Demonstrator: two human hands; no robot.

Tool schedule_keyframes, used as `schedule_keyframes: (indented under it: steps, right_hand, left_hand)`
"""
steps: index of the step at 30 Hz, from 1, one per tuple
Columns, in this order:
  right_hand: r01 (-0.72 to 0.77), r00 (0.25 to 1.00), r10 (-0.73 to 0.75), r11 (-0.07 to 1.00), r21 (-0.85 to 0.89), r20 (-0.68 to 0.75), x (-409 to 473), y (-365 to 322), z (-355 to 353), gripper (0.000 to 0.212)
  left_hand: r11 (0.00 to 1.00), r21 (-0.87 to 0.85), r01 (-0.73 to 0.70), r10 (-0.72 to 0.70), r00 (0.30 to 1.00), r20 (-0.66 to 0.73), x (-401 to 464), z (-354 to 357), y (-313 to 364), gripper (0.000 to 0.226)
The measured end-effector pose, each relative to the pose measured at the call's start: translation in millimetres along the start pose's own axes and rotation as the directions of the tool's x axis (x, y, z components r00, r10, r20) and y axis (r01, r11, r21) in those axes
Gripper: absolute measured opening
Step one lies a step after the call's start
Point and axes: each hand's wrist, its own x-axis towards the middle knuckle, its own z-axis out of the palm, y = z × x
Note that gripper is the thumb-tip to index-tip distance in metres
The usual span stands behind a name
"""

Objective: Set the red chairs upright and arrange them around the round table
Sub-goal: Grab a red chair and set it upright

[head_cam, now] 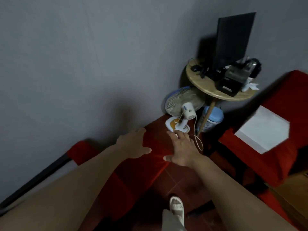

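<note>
Reaching down with fingers spread and nothing held, the left hand point(133, 144) and right hand point(181, 147) hover apart over a red chair point(133, 172) that lies tipped on the tiled floor point(180, 184) against the grey wall point(83, 64); whether either palm touches the fabric I cannot tell. The chair looks cloth-covered over a stiff frame, with a dark leg point(41, 177) jutting toward the lower left, so it should be bulky, not fragile, and the cover may slide under the palms. Gripping the two long edges of the upholstered panel seems the surest hold. Just beyond the fingers stands a small fan point(183, 104) with a trailing cord point(199, 142), which could snag. Behind it is the round tabletop point(205, 87), crowded with a dark monitor point(233, 39), and a second red chair point(283, 114) sits to the right.
</note>
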Motion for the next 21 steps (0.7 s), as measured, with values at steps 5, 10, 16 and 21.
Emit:
schedule_keyframes:
  steps: [5, 10, 16, 21]
  right_hand:
    - [0.192, 0.980, -0.187, 0.979, -0.064, 0.068, 73, 33, -19, 0.101]
    - [0.347, 0.928, -0.318, 0.928, -0.139, 0.191, 127, 62, -34, 0.100]
    - [0.461, 0.864, -0.408, 0.877, -0.137, 0.296, 170, 61, -39, 0.101]
    - [0.515, 0.837, -0.463, 0.846, -0.135, 0.290, 193, 55, -39, 0.102]
  left_hand:
    - [0.979, -0.083, 0.187, -0.189, 0.982, -0.023, 47, 3, 9, 0.084]
    - [0.912, -0.205, 0.355, -0.364, 0.931, -0.006, 75, 10, 29, 0.079]
    - [0.840, -0.243, 0.484, -0.500, 0.866, -0.003, 91, 13, 32, 0.080]
    - [0.810, -0.279, 0.515, -0.542, 0.840, -0.024, 111, 9, 22, 0.077]
